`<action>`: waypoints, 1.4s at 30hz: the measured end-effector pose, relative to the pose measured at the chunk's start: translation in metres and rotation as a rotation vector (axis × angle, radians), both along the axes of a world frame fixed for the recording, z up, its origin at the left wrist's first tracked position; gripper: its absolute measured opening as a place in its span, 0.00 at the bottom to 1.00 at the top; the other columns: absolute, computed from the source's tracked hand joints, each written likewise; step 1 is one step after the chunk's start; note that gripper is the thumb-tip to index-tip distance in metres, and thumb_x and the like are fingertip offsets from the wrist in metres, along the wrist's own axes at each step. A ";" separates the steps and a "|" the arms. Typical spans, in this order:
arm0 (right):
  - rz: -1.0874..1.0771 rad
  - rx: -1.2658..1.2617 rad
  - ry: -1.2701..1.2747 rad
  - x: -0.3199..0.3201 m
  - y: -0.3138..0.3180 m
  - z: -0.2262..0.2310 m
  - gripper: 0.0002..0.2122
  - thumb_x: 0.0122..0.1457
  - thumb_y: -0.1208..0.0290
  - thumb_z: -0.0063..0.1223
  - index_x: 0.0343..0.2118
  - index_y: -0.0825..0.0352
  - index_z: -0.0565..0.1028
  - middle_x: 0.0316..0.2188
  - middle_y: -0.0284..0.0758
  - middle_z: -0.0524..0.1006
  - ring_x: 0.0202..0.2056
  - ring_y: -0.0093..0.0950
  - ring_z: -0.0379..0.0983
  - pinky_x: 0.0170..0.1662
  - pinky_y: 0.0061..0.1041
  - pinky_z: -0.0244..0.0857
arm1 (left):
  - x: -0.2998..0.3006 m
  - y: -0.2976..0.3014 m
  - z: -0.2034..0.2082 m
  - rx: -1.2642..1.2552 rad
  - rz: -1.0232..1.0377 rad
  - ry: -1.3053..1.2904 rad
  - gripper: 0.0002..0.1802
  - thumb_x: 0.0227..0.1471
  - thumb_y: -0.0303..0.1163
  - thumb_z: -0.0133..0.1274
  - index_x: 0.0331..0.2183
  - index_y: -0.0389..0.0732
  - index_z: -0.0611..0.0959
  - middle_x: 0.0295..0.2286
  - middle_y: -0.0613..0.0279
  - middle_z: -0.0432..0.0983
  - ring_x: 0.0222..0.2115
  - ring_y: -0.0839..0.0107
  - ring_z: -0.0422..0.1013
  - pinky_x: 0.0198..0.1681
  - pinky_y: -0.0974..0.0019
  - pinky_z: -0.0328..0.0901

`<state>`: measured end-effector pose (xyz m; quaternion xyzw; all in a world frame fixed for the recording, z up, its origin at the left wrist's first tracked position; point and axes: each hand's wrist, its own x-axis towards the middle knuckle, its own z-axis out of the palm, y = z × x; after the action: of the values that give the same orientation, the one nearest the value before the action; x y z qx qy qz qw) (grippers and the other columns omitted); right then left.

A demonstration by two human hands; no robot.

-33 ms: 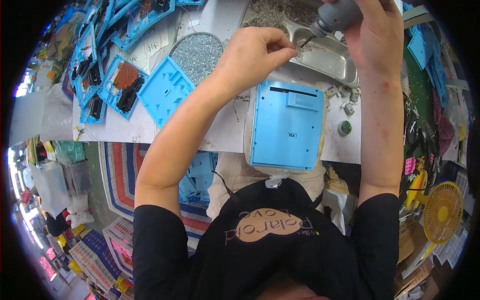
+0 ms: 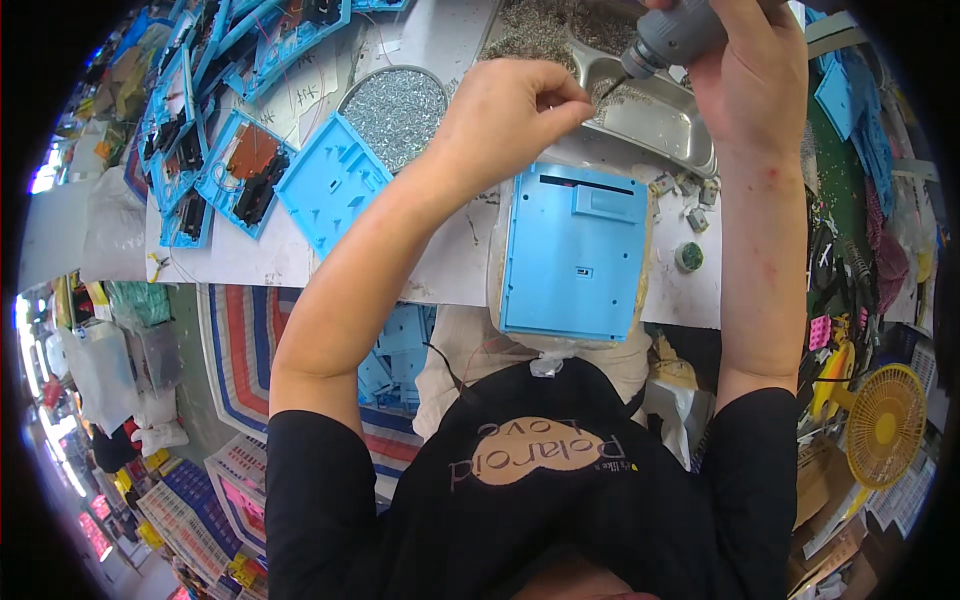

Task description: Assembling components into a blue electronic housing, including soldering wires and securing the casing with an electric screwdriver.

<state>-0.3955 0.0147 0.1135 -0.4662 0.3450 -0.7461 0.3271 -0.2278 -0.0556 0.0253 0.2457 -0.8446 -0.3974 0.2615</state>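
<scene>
both arms raised; right hand [image 2: 745, 75] wrapped round grey screwdriver [image 2: 672, 38]; left hand [image 2: 505, 115] fingertips pinched at its bit.

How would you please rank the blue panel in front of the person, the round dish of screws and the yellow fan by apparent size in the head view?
1. Blue panel, clearly largest.
2. Round dish of screws.
3. Yellow fan, close to the dish; rim distortion leaves these two unsure.

The right hand [image 2: 745, 75] runs off the top edge, and so does the grey screwdriver [image 2: 672, 38] it grips. Whatever the left hand [image 2: 505, 115] pinches is too small to tell. The metal tray [image 2: 660, 115] sits partly hidden behind both.
</scene>
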 end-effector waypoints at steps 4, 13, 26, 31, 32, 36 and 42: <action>-0.008 0.024 -0.056 0.008 0.015 0.007 0.15 0.62 0.70 0.59 0.47 0.73 0.73 0.26 0.34 0.75 0.27 0.23 0.72 0.39 0.27 0.70 | 0.004 0.021 0.004 0.028 -0.009 0.012 0.10 0.54 0.31 0.62 0.35 0.34 0.88 0.24 0.62 0.82 0.24 0.78 0.75 0.30 0.70 0.70; 0.158 0.000 0.033 -0.018 0.029 -0.018 0.16 0.68 0.70 0.47 0.54 0.74 0.70 0.35 0.32 0.72 0.36 0.23 0.66 0.55 0.38 0.63 | 0.011 0.035 0.008 0.120 0.023 0.040 0.09 0.53 0.30 0.63 0.33 0.35 0.89 0.25 0.57 0.84 0.26 0.74 0.80 0.33 0.69 0.73; 0.090 0.086 0.066 -0.009 0.021 -0.025 0.15 0.67 0.72 0.50 0.53 0.75 0.71 0.33 0.32 0.71 0.37 0.23 0.66 0.57 0.40 0.62 | 0.023 0.019 0.000 -0.419 0.055 -0.109 0.14 0.49 0.39 0.66 0.35 0.41 0.87 0.31 0.54 0.82 0.32 0.57 0.79 0.37 0.55 0.73; -0.229 0.221 0.344 -0.035 0.023 -0.024 0.17 0.66 0.79 0.50 0.56 0.77 0.69 0.45 0.43 0.76 0.49 0.31 0.73 0.62 0.39 0.62 | 0.096 -0.057 -0.018 -0.692 0.398 -0.754 0.10 0.48 0.38 0.66 0.31 0.43 0.88 0.33 0.60 0.81 0.40 0.58 0.76 0.48 0.47 0.66; -0.287 0.256 0.394 -0.032 0.027 -0.016 0.17 0.66 0.79 0.50 0.56 0.78 0.68 0.49 0.46 0.76 0.51 0.33 0.74 0.62 0.39 0.62 | 0.101 -0.059 -0.026 -0.655 0.360 -0.717 0.09 0.48 0.38 0.65 0.30 0.44 0.88 0.32 0.61 0.80 0.41 0.58 0.75 0.49 0.46 0.64; -0.617 -0.034 0.958 0.009 0.040 -0.006 0.20 0.61 0.82 0.54 0.57 0.77 0.69 0.54 0.48 0.75 0.56 0.35 0.73 0.61 0.37 0.64 | 0.115 -0.064 -0.042 -0.592 0.344 -0.570 0.07 0.49 0.37 0.63 0.29 0.45 0.88 0.31 0.63 0.79 0.41 0.59 0.74 0.50 0.46 0.60; -0.147 -0.035 1.616 0.088 -0.091 -0.093 0.09 0.49 0.71 0.66 0.36 0.62 0.83 0.33 0.33 0.78 0.45 0.35 0.71 0.50 0.36 0.68 | 0.106 -0.072 -0.047 -0.675 0.374 -0.541 0.07 0.51 0.36 0.60 0.31 0.45 0.87 0.32 0.62 0.80 0.40 0.58 0.74 0.46 0.46 0.61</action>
<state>-0.3074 -0.0764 0.0205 -0.8421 0.4928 -0.2038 -0.0802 -0.1222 -0.1278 -0.0218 0.3898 -0.9056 0.0315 0.1642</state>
